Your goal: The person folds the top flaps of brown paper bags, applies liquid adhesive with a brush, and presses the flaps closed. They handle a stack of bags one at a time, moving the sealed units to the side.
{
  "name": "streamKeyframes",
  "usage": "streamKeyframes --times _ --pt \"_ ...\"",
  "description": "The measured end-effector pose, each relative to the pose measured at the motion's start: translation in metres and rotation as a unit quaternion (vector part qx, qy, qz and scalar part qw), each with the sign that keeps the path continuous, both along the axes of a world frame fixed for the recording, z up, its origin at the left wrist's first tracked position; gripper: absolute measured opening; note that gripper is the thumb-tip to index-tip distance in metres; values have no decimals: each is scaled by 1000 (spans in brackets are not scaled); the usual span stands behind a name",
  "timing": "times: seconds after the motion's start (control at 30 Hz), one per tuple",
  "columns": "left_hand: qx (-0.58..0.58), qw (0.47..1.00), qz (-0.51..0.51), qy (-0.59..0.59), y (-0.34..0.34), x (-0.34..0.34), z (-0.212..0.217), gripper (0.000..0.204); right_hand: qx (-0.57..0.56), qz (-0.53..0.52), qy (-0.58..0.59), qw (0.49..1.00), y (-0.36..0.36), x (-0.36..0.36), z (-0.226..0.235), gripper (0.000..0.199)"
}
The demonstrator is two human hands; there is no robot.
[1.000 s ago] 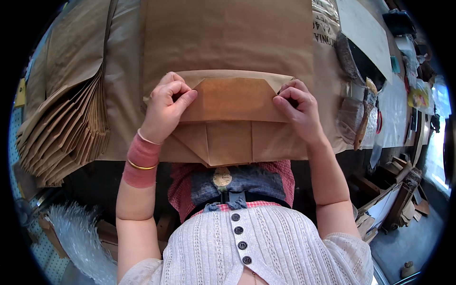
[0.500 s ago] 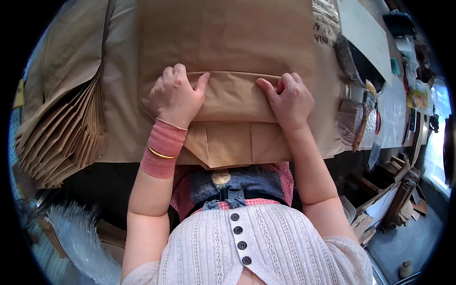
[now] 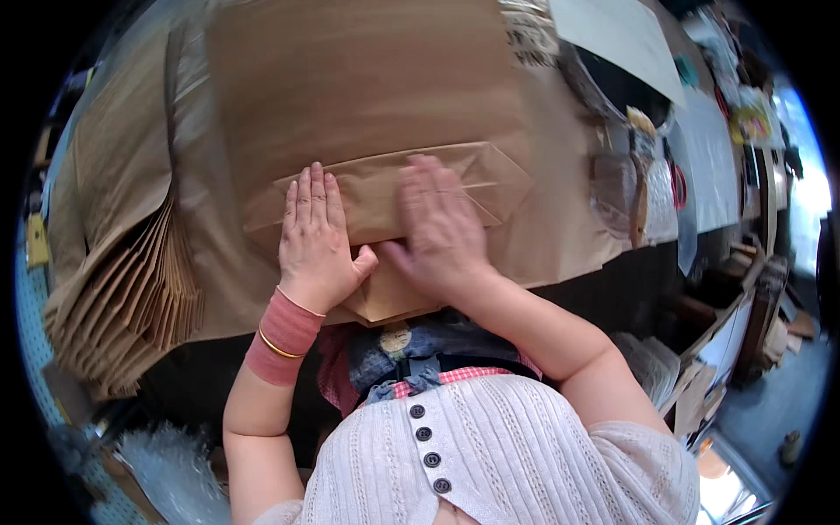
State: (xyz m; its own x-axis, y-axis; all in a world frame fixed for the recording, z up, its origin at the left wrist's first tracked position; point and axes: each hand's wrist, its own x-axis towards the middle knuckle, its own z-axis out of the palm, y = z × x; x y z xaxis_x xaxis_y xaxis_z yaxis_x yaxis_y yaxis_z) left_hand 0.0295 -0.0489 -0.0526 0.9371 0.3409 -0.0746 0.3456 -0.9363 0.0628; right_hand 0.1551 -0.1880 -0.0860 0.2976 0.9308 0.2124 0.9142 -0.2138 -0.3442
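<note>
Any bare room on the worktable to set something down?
Right: brown covering between the paper bag and the clear plastic bundle. Left: narrower strip between bag and fanned paper stack. Crowded: just past the bundle, with the brush and red-handled tool; also the bag's folded end, under left hand and right hand.

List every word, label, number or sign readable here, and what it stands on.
Shiny wrapping sheet, upper right: dark printed lettering, upside down and partly cut off; not copied out.
Clear plastic bag with yellow print, far right: too small and blurred to read.
Folded brown paper under the left hand and right hand: no text visible.
</note>
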Motion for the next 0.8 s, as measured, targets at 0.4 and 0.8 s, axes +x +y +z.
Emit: streamKeyframes --times 0.4,0.8 --pt "51 986 118 104 -3 4 12 102 -49 1 93 994 -22 39 29 89" --pt "170 983 37 -53 24 50 18 29 128 59 69 988 -30 37 100 36"
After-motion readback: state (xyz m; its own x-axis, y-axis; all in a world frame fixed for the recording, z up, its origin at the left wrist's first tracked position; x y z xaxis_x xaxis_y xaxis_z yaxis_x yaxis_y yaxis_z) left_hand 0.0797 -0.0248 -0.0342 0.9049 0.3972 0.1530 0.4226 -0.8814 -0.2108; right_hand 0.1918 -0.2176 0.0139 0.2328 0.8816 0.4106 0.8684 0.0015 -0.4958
